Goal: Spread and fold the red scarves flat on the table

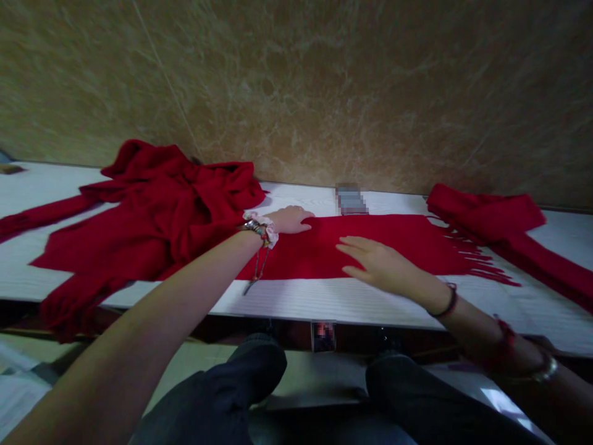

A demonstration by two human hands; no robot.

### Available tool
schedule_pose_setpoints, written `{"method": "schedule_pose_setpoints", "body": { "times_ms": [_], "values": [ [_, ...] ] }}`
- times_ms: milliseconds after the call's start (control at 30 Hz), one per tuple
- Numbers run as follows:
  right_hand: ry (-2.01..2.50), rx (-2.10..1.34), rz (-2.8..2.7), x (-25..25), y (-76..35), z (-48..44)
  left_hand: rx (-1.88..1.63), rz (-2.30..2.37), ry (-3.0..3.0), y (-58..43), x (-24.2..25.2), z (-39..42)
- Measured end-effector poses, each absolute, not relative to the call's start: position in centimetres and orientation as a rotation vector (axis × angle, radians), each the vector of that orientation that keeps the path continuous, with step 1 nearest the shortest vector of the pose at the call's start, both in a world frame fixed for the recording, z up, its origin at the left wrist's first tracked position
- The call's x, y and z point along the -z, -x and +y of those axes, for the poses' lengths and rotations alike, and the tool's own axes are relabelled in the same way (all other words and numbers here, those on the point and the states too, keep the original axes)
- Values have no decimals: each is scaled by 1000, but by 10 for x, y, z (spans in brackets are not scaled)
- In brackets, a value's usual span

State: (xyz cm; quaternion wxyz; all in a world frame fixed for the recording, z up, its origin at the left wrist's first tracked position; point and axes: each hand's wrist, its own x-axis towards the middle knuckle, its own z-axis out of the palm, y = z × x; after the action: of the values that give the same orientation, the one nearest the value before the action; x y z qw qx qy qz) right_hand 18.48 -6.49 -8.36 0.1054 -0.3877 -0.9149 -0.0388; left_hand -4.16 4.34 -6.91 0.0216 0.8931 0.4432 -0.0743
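Observation:
A red scarf (407,241) lies spread flat across the white tabletop, its fringed end pointing right. My left hand (291,220) rests on or just over the scarf near its far edge, fingers stretched out, with a pink scrunchie and bracelets at the wrist. To the right, my right hand (377,264) is over the scarf's near half, its fingers extended and apart. Neither hand grips the cloth. A heap of crumpled red cloth (152,216) adjoins the scarf on the left, and part of it hangs over the front edge.
Another folded red cloth (491,213) lies at the right, trailing toward the corner. A blurred grey rectangle (351,200) sits behind the scarf. The white table (301,303) meets a brown marbled wall (296,93). My legs are below the front edge.

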Motion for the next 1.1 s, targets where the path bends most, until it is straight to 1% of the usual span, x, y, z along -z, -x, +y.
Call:
{"method": "schedule_pose_setpoints", "body": {
  "times_ms": [100, 300, 500, 733, 833, 933, 1100],
  "values": [
    [1003, 116, -2813, 82, -150, -83, 301, 1365, -2765, 42, 59, 60],
    [1000, 242, -2918, 80, -136, -84, 295, 1341, -2576, 40, 52, 79],
    [1098, 407, -2794, 89, -127, -83, 259, 1270, -2536, 33, 53, 90],
    [916, 692, -2720, 94, -130, -85, 172, 1274, -2485, 37, 57, 90],
    [869, 762, -2667, 87, -135, -86, 68, 1283, -2442, 40, 56, 92],
    [883, 856, -2569, 73, -145, -86, -106, 1298, -2348, 37, 49, 91],
    [970, 997, -2419, 36, -177, -89, -437, 1235, -2207, 7, 17, 80]
  ]
}}
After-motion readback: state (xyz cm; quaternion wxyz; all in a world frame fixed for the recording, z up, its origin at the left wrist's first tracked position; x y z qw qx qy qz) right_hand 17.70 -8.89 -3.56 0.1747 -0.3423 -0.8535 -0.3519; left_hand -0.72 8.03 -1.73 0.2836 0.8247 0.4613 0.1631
